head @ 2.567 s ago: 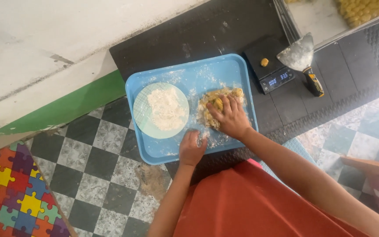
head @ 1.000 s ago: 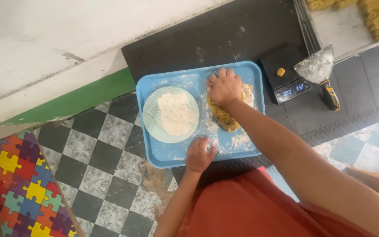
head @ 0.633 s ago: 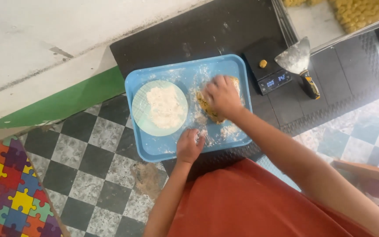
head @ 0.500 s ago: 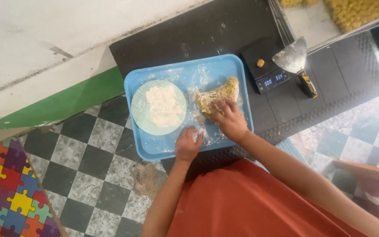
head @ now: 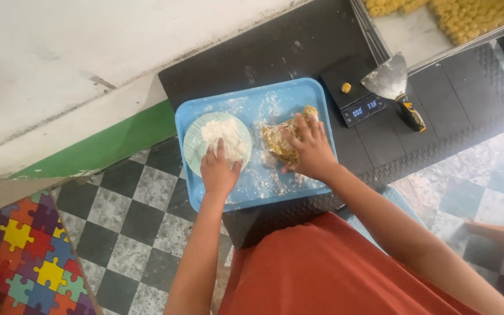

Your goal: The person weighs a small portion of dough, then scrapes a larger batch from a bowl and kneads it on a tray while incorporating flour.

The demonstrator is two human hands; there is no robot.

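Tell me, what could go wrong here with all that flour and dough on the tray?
The blue tray sits at the mat's edge, near side seemingly overhanging the floor; the right hand pressing the dough might tip it. The left hand reaching into the flour plate may scatter more flour. The scraper leans on the scale and could skew a reading.

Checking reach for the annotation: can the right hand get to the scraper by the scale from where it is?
Probably yes. The right hand rests on the dough in the blue tray; the scraper lies just past the tray's right rim, beside the scale. Nothing stands between them except the scale, which is low.
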